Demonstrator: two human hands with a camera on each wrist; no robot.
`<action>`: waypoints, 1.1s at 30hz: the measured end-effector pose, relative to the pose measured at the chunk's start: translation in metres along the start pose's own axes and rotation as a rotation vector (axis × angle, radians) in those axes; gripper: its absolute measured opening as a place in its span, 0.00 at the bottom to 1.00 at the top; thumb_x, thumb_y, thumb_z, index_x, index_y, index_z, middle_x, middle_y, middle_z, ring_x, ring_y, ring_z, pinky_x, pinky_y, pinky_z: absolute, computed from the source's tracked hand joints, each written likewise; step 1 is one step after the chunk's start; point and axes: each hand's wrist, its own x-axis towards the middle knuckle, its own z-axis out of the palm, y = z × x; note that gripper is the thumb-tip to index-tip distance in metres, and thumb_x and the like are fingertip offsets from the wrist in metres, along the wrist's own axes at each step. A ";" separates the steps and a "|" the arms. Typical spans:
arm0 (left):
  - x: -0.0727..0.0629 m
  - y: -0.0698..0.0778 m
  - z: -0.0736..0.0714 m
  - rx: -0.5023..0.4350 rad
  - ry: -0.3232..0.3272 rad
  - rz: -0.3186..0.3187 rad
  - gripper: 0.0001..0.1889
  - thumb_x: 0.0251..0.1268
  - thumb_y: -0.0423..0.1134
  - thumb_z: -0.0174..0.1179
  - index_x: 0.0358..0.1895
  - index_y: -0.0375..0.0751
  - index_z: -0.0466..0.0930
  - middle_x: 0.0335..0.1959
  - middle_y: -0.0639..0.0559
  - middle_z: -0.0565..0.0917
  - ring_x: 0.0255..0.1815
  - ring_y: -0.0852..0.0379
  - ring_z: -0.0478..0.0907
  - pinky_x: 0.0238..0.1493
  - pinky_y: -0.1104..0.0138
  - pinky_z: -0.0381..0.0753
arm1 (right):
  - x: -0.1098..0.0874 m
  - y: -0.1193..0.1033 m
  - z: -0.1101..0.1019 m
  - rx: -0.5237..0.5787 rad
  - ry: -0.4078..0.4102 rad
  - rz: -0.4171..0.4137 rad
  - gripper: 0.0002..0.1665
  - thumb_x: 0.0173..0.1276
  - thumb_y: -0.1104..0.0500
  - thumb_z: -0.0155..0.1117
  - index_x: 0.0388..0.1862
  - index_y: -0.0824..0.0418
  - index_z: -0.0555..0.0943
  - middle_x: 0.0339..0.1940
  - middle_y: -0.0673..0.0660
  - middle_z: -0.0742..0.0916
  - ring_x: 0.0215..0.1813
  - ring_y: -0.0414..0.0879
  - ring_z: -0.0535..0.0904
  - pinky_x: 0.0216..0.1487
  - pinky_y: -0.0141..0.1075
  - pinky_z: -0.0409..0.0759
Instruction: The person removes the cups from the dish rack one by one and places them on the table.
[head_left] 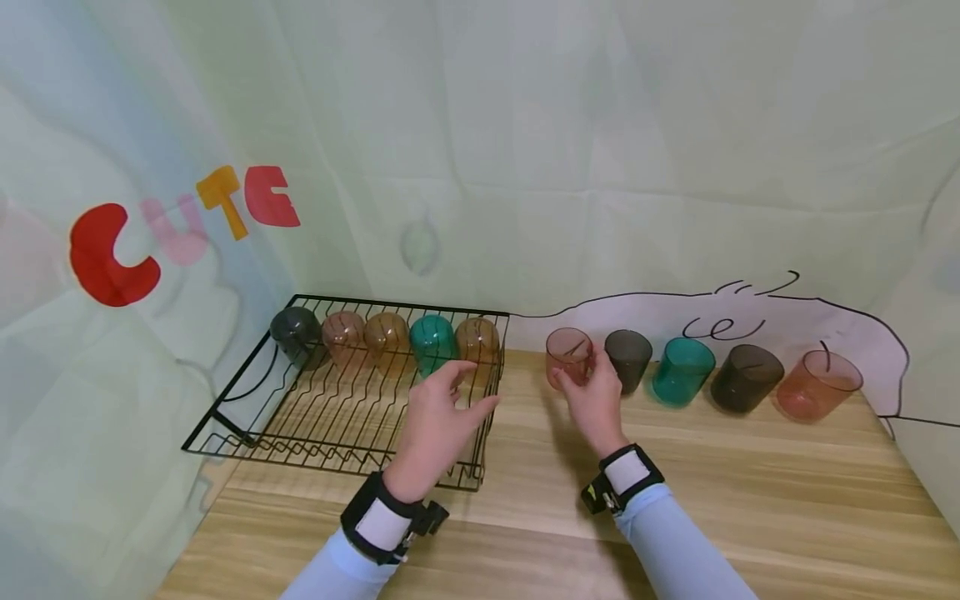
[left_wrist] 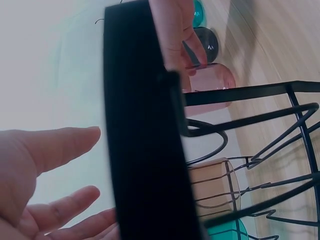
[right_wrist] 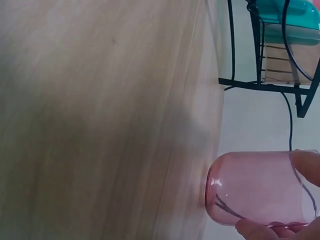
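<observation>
My right hand (head_left: 596,404) holds a clear pink cup (head_left: 567,350) by its upper part, thumb on one side and fingers on the other. In the right wrist view the pink cup (right_wrist: 255,187) stands upright at the back of the table. Over the right part of a black wire dish rack (head_left: 337,454) hovers my left hand (head_left: 442,417), thumb and fingers spread apart, holding nothing. Nearest to it in the rack are an upside-down amber cup (head_left: 477,342) and a teal cup (head_left: 432,340).
Farther left in the rack sit an amber-orange cup (head_left: 387,340), a pinkish cup (head_left: 345,337) and a dark grey cup (head_left: 297,333). Right of my right hand stand a grey cup (head_left: 632,357), a teal cup (head_left: 682,371), a dark brown cup (head_left: 746,379) and a coral cup (head_left: 817,387). A curtain hangs behind.
</observation>
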 end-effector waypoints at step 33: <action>0.029 -0.029 -0.079 0.160 0.178 0.092 0.28 0.53 0.48 0.68 0.57 0.44 0.74 0.52 0.45 0.81 0.40 0.46 0.81 0.39 0.51 0.79 | -0.038 -0.004 -0.056 -0.030 -0.155 -0.036 0.41 0.60 0.51 0.67 0.69 0.63 0.62 0.69 0.61 0.69 0.69 0.54 0.66 0.62 0.51 0.72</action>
